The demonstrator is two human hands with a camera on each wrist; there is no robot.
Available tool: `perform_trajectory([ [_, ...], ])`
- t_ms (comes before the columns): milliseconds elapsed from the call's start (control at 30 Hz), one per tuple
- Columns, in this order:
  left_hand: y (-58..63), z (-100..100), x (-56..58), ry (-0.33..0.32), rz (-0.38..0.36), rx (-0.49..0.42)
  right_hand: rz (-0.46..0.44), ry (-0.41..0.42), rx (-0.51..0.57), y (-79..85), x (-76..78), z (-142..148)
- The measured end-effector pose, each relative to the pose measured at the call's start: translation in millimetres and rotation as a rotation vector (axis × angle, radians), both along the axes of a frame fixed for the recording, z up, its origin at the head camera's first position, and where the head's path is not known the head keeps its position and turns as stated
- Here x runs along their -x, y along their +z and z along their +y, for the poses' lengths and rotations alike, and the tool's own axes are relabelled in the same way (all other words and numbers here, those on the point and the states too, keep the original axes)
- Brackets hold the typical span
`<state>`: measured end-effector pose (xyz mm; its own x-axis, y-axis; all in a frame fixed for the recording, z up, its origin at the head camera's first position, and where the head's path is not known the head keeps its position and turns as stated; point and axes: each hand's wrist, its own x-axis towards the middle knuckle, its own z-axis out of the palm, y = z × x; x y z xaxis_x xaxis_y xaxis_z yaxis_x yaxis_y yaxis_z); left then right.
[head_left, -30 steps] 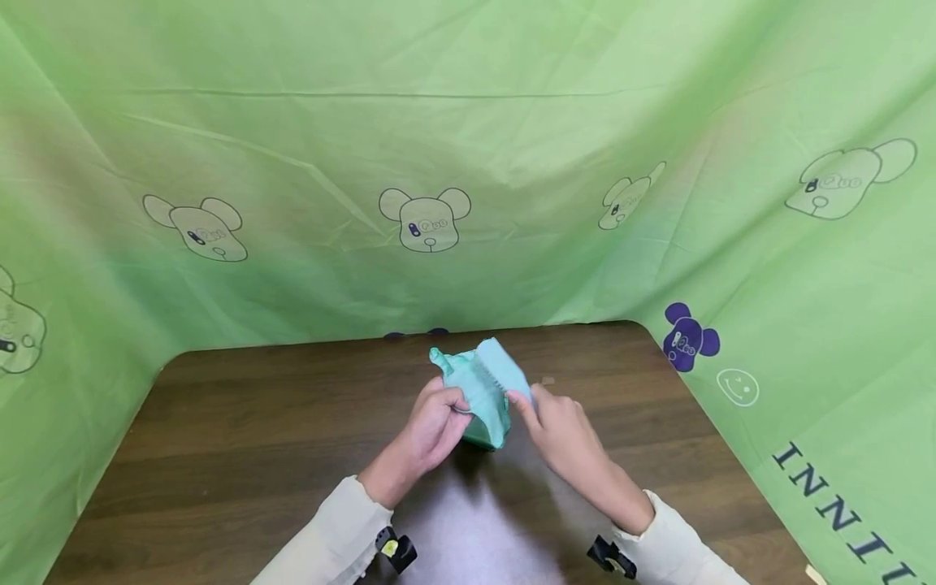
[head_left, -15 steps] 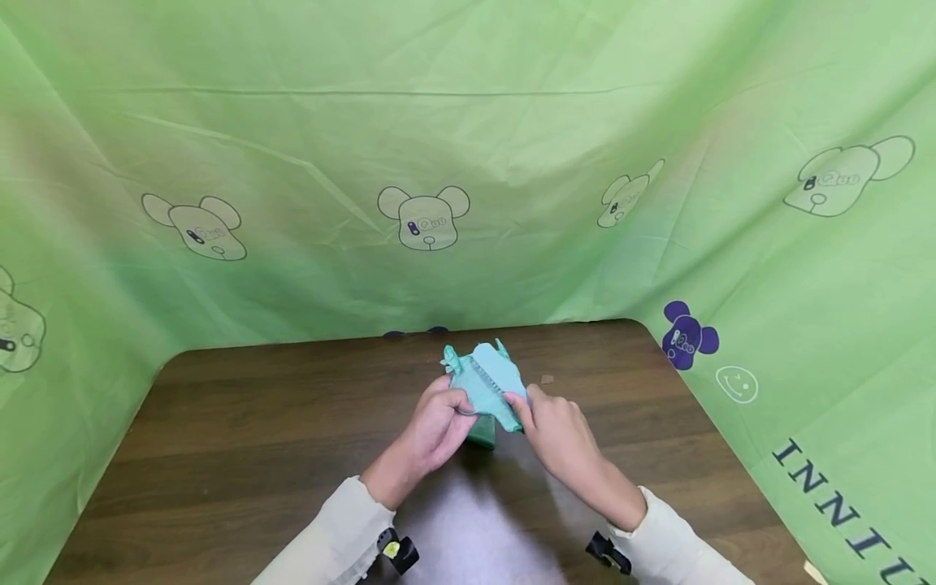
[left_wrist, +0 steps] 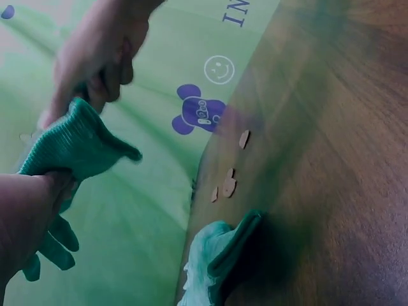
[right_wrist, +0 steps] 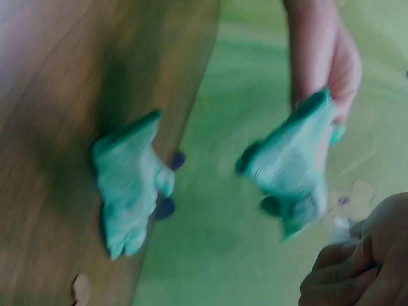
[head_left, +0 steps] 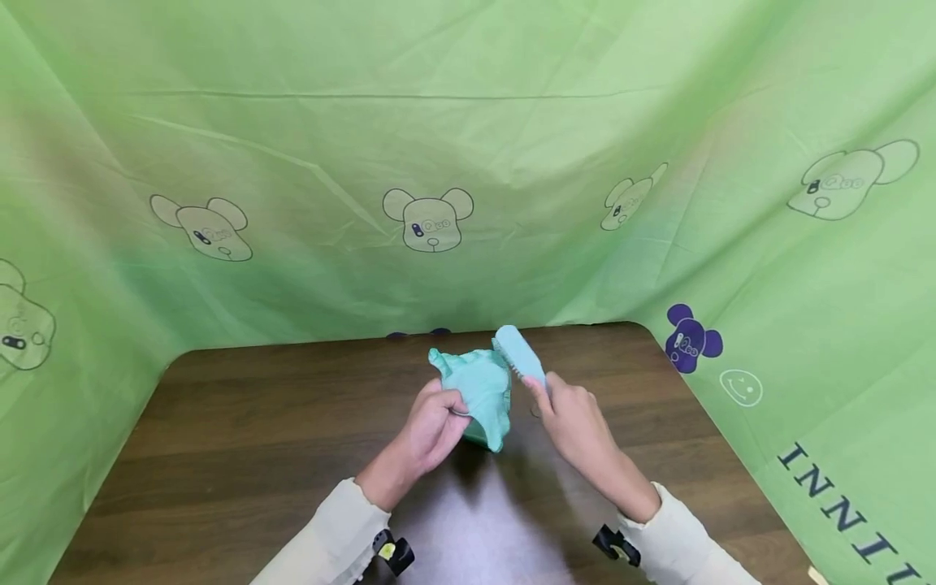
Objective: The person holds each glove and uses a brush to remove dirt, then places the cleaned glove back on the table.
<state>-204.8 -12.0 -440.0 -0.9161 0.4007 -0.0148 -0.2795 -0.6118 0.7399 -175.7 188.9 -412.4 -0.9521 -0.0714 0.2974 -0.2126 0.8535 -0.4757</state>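
My left hand (head_left: 435, 422) pinches a green knitted glove (head_left: 480, 386) by its edge, with the cuff and fingers hanging loosely. In the left wrist view the glove's fingers (left_wrist: 57, 245) dangle below that hand. A light blue brush (head_left: 521, 355) is in my right hand (head_left: 581, 418), gripped by its handle, bristles facing the glove. The brush head stands at the glove's upper right edge. A second green glove (right_wrist: 127, 191) lies on the table beneath the held one, mostly hidden in the head view.
Several small brown flakes (left_wrist: 229, 185) lie on the dark wooden table (head_left: 278, 439). A green curtain (head_left: 314, 162) printed with bear heads encloses the back and sides. A small pale object (head_left: 816, 575) sits at the table's right front edge.
The brush has passed across the held glove, then moved off to its upper right edge. The glove spread flatter half a second ago and now droops again. The left hand stays nearly in place.
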Motion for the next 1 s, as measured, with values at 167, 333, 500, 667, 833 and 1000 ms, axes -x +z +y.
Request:
perform_trajectory([
  [167,3.2,1,1.2,-0.035,0.037,-0.035,-0.072,0.154,-0.027,-0.3,-12.1,-17],
  [333,6.0,1,2.1,-0.078,0.067,-0.046,0.02,0.096,-0.119,-6.3,-15.2,-27],
  [500,4.5,0,3.1,-0.09,0.057,-0.033,0.09,0.046,-0.14,-9.3,-10.2,-22],
  [667,4.6,0,2.0,-0.083,0.045,-0.033,0.081,0.036,-0.13,-7.7,-4.9,-15],
  [833,6.0,-1,0.8,-0.081,0.04,-0.032,0.061,0.025,-0.115,-3.7,-2.6,-11],
  [1000,4.8,-3,1.5,-0.046,0.025,-0.039,0.027,-0.013,-0.05,-1.7,2.3,-2],
])
